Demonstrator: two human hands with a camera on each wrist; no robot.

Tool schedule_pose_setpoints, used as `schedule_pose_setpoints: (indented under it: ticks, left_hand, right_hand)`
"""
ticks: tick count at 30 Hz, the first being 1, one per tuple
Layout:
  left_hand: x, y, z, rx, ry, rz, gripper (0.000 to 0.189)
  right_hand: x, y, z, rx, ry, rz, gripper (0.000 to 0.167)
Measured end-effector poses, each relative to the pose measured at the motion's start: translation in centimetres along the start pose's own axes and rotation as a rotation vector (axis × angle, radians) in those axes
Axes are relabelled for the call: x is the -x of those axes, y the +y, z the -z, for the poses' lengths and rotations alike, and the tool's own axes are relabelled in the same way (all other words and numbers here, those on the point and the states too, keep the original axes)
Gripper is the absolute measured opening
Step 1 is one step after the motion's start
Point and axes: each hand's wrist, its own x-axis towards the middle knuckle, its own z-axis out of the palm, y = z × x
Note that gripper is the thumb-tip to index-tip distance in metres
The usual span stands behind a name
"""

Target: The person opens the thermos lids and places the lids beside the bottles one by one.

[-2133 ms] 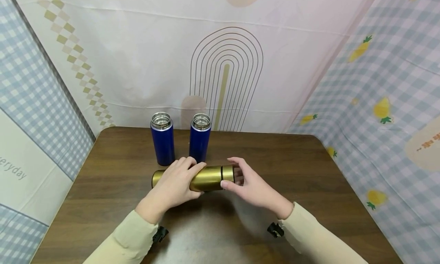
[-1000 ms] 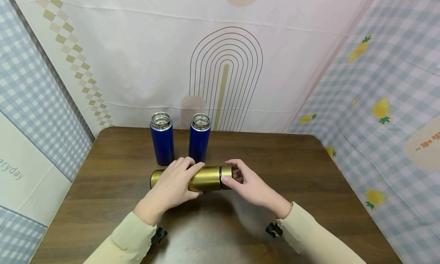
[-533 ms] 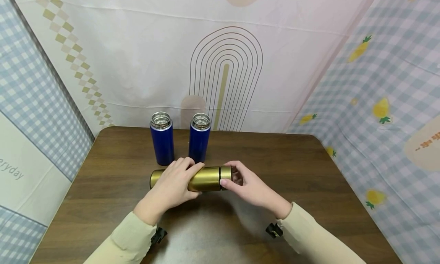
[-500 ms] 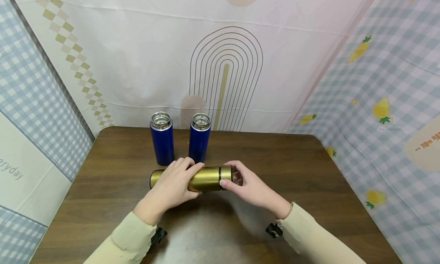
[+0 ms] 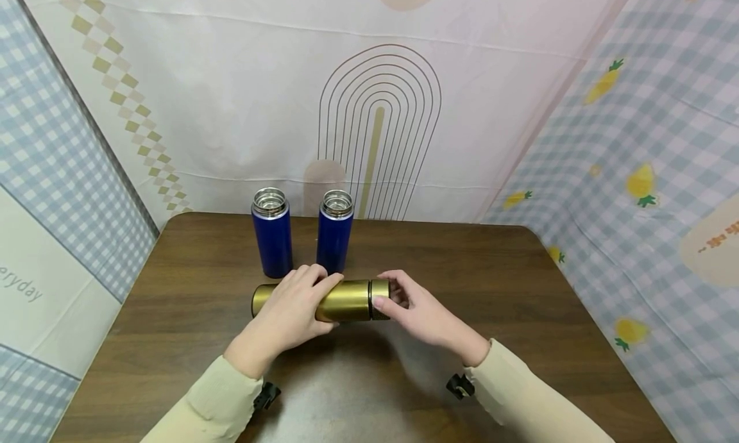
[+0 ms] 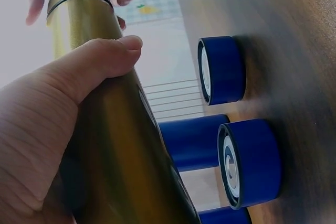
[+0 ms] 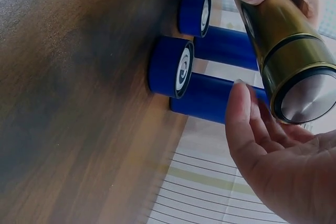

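A gold thermos flask (image 5: 346, 300) is held level above the table, its capped end toward the right. My left hand (image 5: 291, 311) grips it round the body, thumb along the near side. Around the gold cap (image 5: 380, 292) hover the loosely bent fingers of my right hand (image 5: 424, 315). In the right wrist view, that hand's thumb (image 7: 239, 108) stands apart from the cap, whose end is a silver disc; whether another finger touches it, I cannot tell. A dark ring separates cap and body.
Two lidless blue thermos flasks, one on the left (image 5: 274, 241) and one on the right (image 5: 335, 238), stand upright at the back of the wooden table (image 5: 462, 263). Two blue caps (image 6: 226, 69) (image 7: 168, 66) sit between them and the gold flask, hidden in the head view.
The gold flask has shifted slightly left. My right thumb moves up and down beside the cap, now a little higher than half a second ago. The left hand keeps its grip.
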Motion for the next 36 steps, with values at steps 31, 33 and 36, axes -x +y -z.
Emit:
schedule_pose_setpoints:
  ticks: [31,33,36]
  left_hand:
    - [-0.1,-0.7,1.1,0.055,-0.068,0.060,0.075]
    - [-0.1,-0.7,1.3,0.049,-0.087,0.066,0.075]
    - [-0.1,-0.6,1.6,0.042,-0.109,0.064,0.075]
  right_hand:
    - [0.0,-0.1,-0.2,0.559,0.139,0.616,0.075]
    - [0.0,0.0,-0.1,0.647,0.158,0.677,0.073]
    - [-0.1,0.3,0.1,0.761,0.194,0.786,0.071]
